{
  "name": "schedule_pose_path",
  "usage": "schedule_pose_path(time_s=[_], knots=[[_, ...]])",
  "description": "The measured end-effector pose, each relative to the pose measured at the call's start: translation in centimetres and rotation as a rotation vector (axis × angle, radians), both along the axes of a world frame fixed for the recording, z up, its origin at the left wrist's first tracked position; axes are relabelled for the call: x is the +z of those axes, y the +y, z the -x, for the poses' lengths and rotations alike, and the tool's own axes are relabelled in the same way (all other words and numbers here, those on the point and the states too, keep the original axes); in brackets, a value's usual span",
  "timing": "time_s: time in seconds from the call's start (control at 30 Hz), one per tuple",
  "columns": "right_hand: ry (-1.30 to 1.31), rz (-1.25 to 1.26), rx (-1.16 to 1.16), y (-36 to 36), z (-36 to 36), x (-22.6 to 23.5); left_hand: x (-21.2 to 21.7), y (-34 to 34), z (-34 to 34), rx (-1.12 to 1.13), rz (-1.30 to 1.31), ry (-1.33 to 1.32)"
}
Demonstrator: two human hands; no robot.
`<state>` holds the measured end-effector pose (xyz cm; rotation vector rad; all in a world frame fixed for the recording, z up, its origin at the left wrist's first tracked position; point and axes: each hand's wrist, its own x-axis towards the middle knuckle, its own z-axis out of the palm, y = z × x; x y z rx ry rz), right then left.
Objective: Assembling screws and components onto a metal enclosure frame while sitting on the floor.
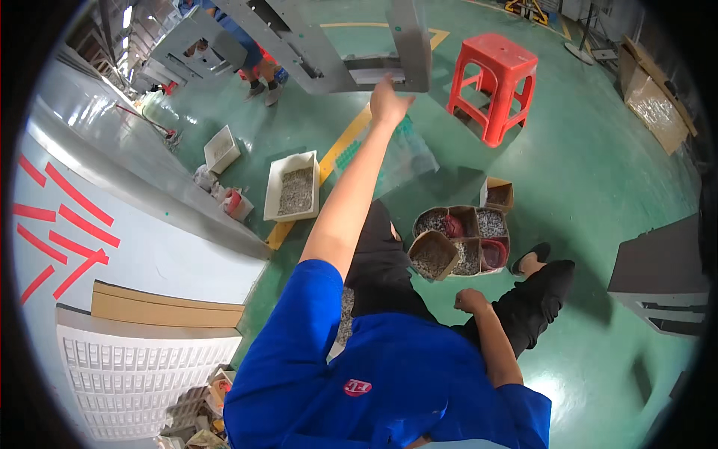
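Observation:
My left arm stretches out ahead and my left hand [389, 101] grips the lower edge of a large grey metal frame [329, 52] that stands over the green floor. My right hand [471, 301] is closed in a fist with nothing in it, held close to my right thigh in black trousers. My blue shirt fills the lower middle of the view. A cluster of small cardboard boxes [464, 239] filled with screws and small red parts sits on the floor just beyond my knees, nearest my right hand.
A red plastic stool [493, 75] stands to the right of the frame. A white tray of screws [294, 187] and a small white box [221, 148] lie at left. Another person's legs [262, 75] show behind. A grey cabinet [662, 277] is at right, a white perforated panel [142, 374] lower left.

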<state>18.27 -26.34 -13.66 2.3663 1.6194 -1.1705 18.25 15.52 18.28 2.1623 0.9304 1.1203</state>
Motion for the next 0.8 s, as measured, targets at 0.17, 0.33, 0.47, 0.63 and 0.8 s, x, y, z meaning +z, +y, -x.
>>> schedule_pose_path(time_s=[0.17, 0.33, 0.47, 0.63, 0.8], knots=[[-0.009, 0.020, 0.007, 0.3, 0.1, 0.2, 3.0, 1.9, -2.3, -0.079, 0.103, -0.345], [-0.038, -0.028, 0.045, -0.1, 0.2, -0.3, 3.7, 1.6, -3.7, -0.364, 0.184, -0.464], [-0.028, 0.003, -0.023, -0.4, 0.0, -1.0, 4.1, -2.1, -1.8, -0.219, -0.002, -0.350], [-0.004, -0.027, 0.000, 0.1, 0.3, -0.9, 4.0, -4.9, 3.8, -0.176, -0.108, -0.318], [0.022, -0.025, -0.012, 0.3, 0.3, -1.4, 4.8, -6.7, 11.3, -0.393, 0.108, -0.394]])
